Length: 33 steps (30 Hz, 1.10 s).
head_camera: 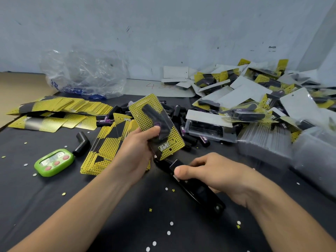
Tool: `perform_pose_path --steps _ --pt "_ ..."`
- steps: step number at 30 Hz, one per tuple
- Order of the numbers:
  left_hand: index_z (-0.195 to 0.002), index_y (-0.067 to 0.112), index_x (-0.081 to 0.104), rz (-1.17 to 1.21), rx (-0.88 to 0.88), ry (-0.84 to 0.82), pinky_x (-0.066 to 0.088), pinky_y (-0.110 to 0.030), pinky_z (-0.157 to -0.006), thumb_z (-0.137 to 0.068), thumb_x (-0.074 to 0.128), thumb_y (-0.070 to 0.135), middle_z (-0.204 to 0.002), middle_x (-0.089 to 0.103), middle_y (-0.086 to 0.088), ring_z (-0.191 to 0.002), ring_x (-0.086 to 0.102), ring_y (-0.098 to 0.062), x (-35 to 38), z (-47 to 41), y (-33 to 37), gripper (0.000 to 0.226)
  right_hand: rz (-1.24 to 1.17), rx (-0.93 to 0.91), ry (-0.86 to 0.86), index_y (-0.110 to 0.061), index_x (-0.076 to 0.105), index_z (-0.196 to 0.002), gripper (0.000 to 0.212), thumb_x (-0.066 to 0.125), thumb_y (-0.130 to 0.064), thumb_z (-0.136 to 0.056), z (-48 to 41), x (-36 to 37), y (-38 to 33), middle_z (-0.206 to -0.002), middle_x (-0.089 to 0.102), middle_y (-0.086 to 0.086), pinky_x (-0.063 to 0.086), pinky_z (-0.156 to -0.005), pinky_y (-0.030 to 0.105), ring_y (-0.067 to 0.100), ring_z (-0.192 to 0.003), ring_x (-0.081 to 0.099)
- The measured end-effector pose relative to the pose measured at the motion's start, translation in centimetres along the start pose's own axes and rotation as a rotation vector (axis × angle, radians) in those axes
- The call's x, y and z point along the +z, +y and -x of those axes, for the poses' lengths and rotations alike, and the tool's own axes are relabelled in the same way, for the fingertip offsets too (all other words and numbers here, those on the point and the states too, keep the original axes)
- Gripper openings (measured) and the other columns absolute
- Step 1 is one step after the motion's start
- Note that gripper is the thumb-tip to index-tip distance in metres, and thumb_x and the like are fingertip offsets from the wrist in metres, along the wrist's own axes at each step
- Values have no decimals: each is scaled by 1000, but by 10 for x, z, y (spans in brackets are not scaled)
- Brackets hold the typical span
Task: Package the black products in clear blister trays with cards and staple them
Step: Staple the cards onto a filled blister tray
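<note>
Black cloth spreads below a grey wall. The left hand curls round 1 filled pack, thumb over the black product; the right hand clenches the stapler just below the pack's lower edge. Stapling seems in hand: next, that edge must enter the stapler's mouth. Nested clear trays sit right; the plastic bag looks nearly empty.
</note>
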State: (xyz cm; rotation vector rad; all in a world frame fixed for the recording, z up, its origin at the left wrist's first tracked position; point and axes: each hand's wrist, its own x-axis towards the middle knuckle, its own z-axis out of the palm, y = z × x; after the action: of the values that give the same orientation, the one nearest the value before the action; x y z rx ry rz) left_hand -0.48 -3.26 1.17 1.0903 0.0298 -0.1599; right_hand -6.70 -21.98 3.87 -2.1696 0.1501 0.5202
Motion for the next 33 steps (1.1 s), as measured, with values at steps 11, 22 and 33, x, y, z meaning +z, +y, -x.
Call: perform_pose_path --steps 11,22,33 --pt "-122 0 67 -3 11 -290 56 -41 -94 -94 60 13 -119 74 -16 -112 70 -30 1 10 -3 32 -211 -323 356 -23 81 -86 21 75 -43 -86 -7 5 -10 -82 77 1 55 -88 49 18 -81 71" --pt "-115 19 72 -213 161 -72 50 -37 -98 -81 65 34 -115 77 -8 -116 70 -18 -1 9 8 38 -1075 -143 568 -11 70 -100 17 68 -28 -98 -35 -30 3 -90 73 4 46 -60 26 14 -68 59" --pt "-122 28 69 -1814 532 315 34 -39 -110 -96 58 34 -124 72 5 -126 57 -19 -25 -1 2 28 20 -181 731 -30 79 -96 20 70 -14 -87 -45 -30 22 -93 76 -12 47 -67 21 5 -85 67"
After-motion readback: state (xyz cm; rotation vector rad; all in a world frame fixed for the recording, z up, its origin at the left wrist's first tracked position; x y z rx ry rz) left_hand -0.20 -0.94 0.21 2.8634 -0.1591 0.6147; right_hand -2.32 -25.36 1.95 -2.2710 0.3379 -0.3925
